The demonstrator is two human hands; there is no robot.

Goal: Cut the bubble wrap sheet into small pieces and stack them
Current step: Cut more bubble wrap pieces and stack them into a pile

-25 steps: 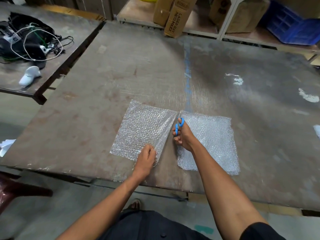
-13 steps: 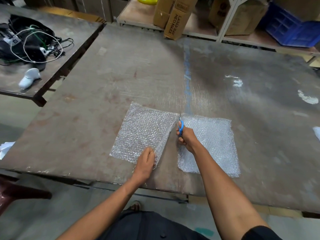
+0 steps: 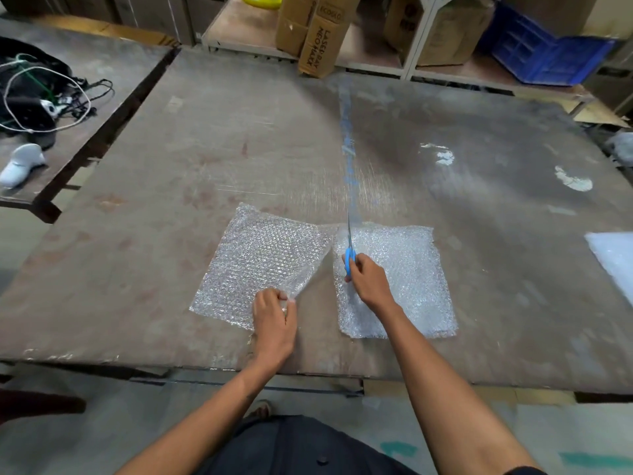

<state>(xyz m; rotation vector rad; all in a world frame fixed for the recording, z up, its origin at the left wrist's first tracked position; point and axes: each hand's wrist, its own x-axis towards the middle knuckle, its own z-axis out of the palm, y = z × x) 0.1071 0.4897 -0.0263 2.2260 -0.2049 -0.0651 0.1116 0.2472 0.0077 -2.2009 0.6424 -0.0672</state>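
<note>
Gripping blue-handled scissors [image 3: 349, 258], my right hand [image 3: 368, 281] sits at frame center over the bubble wrap sheet [image 3: 394, 279]; my left hand [image 3: 274, 320] pinches its lifted left flap.

Bare brown tabletop [image 3: 260, 132] stretches wide beyond the bubble wrap sheet [image 3: 260, 265], open to its far edge, where a leaning cardboard box [image 3: 322, 39] stands; a white sheet [image 3: 615, 255] lies at the right edge.
</note>
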